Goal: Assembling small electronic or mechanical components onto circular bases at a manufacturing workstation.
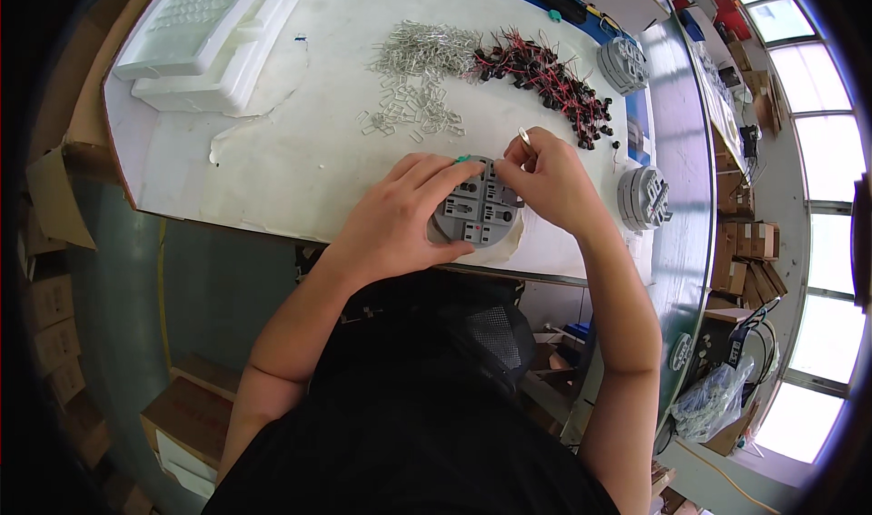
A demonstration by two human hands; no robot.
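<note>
A round grey fixture (476,208) with slots and small dark parts on its top lies near the table's front edge. My left hand (400,208) grips it from the left, thumb at its near rim and fingers over its far side. By the fingertips a bit of green (462,159) shows at the far rim. My right hand (552,177) is closed at the fixture's far right edge, fingertips bent down to it. A slim, pale, shiny piece (525,138) sticks up between those fingers; its lower end is hidden, so its kind cannot be made out.
Beyond the fixture lie a pile of bent metal wire clips (422,56) and a heap of small black parts with red leads (545,79). Two more round grey fixtures (643,199) (623,64) stand at right. White foam trays (204,47) occupy the far left.
</note>
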